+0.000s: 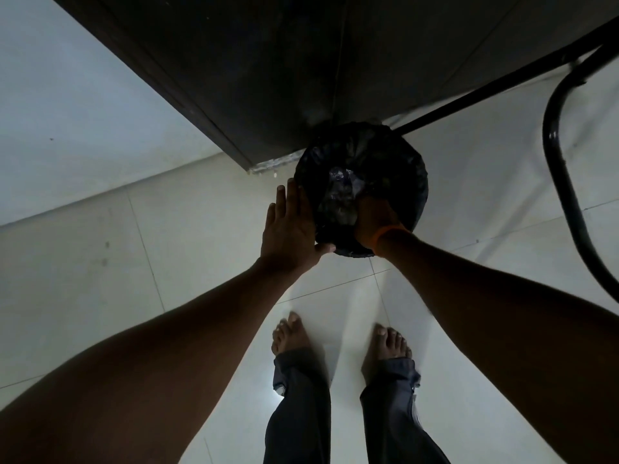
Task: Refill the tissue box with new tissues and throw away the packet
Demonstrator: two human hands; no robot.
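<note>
A round bin lined with a black plastic bag (385,155) stands on the tiled floor, against a dark cabinet. My left hand (291,229) lies flat and open against the bin's left rim, fingers spread. My right hand (373,219), with an orange band at the wrist, reaches down into the bin's mouth; its fingers are hidden in the dark bag. Something crumpled and shiny (338,189) lies inside the bin, just beyond that hand. Whether the right hand grips it cannot be seen. No tissue box is in view.
A dark cabinet (268,68) rises behind the bin. A black metal chair frame (562,182) curves down at the right. My bare feet (294,333) stand on the pale floor tiles (100,262) below the bin.
</note>
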